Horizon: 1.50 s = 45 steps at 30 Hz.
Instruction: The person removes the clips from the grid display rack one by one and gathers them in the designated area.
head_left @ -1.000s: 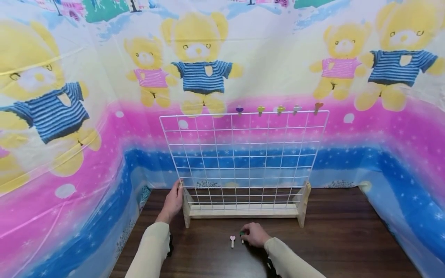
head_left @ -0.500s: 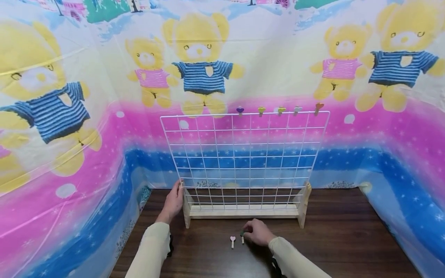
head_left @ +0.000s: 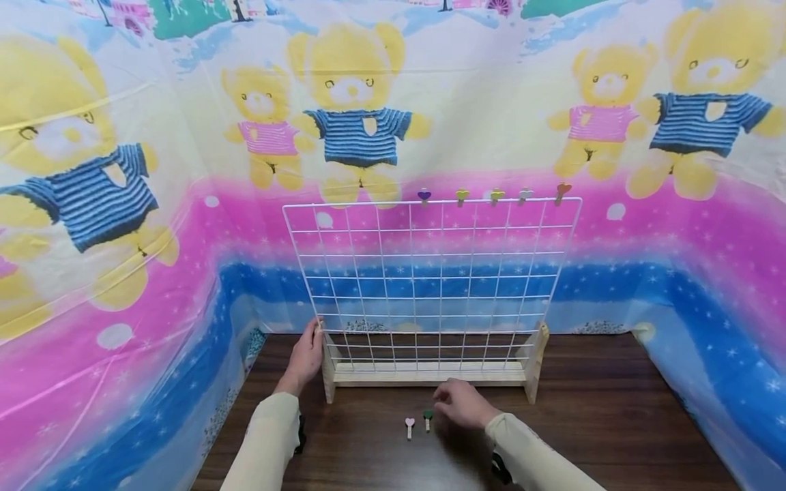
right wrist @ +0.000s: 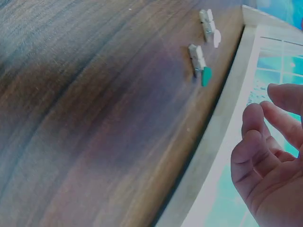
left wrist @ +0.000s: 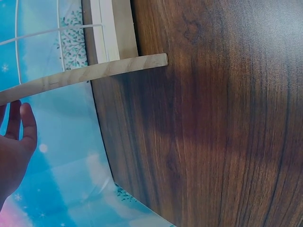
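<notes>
My right hand (head_left: 462,404) is hovering open just right of the green clip (head_left: 427,415); it looks light and stiff, best pinched by its wooden legs. My left hand (head_left: 307,354), fingers straight, is steadying the rack (head_left: 328,374).

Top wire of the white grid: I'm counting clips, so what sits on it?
Five small clips sit along the right part of the grid top wire, purple one leftmost. How they clamp behind cannot be seen.

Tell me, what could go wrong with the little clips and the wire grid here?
The right hand is empty beside the green-heart clip; a careless reach might knock it or the pink-heart clip away. The wire grid stands tall in a narrow wooden stand; only the left hand touches its edge, so pushing might tip it.
</notes>
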Available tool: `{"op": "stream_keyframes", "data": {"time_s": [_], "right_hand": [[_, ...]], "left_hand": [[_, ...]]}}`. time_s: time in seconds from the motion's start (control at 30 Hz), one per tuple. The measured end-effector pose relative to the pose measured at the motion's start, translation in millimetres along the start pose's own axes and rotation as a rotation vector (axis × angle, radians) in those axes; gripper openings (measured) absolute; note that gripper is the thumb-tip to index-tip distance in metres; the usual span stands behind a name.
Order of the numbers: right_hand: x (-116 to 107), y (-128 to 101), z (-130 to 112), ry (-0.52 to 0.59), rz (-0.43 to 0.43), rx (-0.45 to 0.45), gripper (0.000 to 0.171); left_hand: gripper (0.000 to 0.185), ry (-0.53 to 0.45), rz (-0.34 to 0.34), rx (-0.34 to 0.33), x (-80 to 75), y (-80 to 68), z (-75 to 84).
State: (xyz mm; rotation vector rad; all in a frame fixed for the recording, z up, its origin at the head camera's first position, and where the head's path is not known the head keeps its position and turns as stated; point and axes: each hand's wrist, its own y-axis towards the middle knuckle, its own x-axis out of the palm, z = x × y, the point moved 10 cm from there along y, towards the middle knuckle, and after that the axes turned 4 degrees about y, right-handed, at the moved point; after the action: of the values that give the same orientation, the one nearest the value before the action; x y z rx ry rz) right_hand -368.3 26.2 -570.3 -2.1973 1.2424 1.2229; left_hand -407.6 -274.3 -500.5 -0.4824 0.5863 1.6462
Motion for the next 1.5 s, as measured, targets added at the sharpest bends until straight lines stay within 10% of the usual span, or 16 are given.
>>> {"op": "stream_keyframes", "data": {"time_s": [1.5], "right_hand": [[-42.2, -16.9, -5.0, -0.012, 0.096, -0.089, 0.006]], "left_hand": [[0.044, 0.019, 0.019, 0.03, -1.3, 1.9, -1.1]]}}
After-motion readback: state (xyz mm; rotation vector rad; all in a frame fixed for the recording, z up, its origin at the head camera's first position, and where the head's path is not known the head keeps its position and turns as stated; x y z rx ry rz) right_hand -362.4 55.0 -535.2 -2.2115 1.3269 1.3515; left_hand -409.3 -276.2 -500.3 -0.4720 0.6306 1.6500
